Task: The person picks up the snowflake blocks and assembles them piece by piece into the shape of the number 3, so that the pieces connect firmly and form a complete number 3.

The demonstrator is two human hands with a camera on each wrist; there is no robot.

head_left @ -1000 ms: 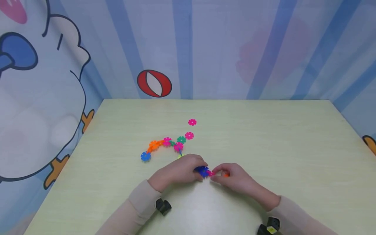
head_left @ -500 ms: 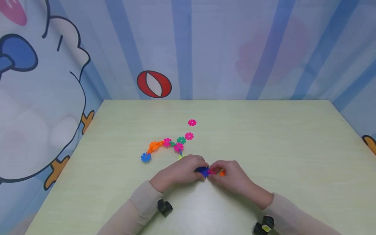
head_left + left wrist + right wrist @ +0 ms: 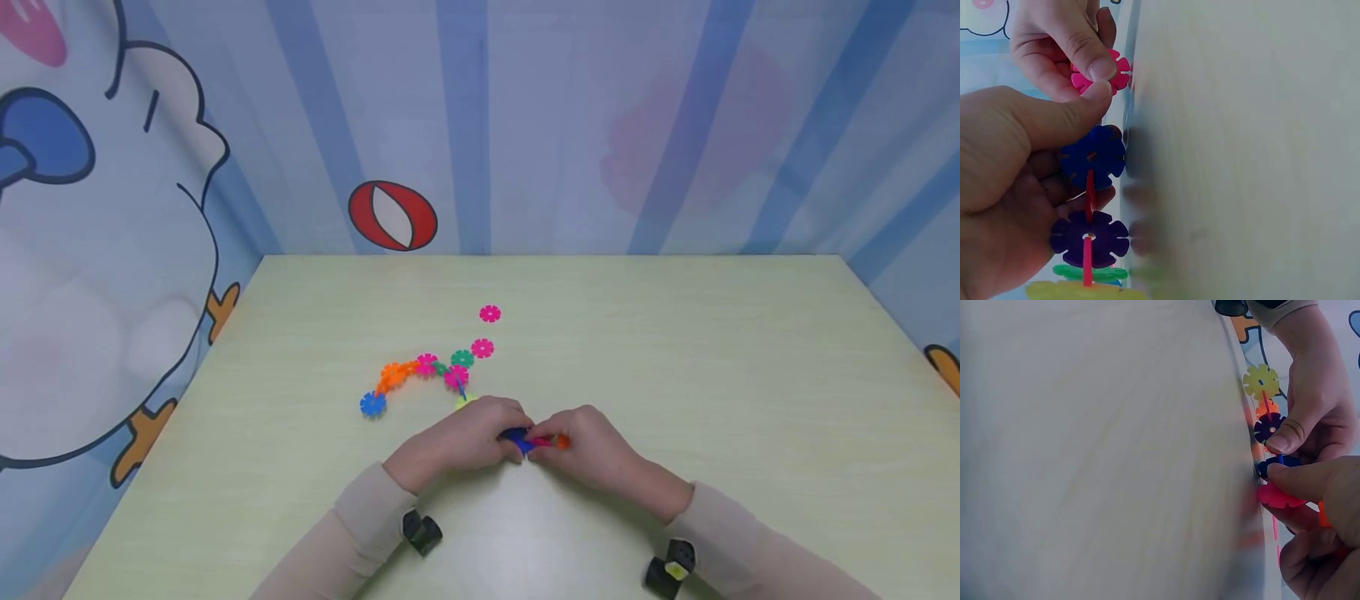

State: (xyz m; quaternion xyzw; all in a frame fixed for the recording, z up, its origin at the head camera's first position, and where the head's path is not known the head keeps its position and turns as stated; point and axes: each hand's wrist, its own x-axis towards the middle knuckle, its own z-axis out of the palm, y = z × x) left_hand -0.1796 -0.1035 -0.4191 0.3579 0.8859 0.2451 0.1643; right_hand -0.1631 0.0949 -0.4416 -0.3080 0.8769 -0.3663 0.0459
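A chain of notched plastic snowflake discs runs in an arc over the table to my left hand (image 3: 476, 433), from the light blue disc (image 3: 372, 405) through orange, pink and green to a yellow disc (image 3: 1079, 291). Thumb and fingers of the left hand grip the chain's near end around a dark blue disc (image 3: 1094, 164); a purple disc (image 3: 1100, 251) follows below it in the left wrist view. My right hand (image 3: 592, 446) pinches a pink disc (image 3: 1280, 495) right at the blue one. An orange disc (image 3: 562, 441) shows beside the right fingers, partly hidden.
Two pink discs (image 3: 490, 313) (image 3: 482, 347) lie on the pale table (image 3: 712, 350) beyond the hands, with a green disc (image 3: 462, 358) close by the chain. A printed cartoon backdrop (image 3: 555, 125) stands behind the table.
My right hand has moved left and slightly away from me, bringing the pink and orange discs closer to the blue one. The left hand has barely shifted.
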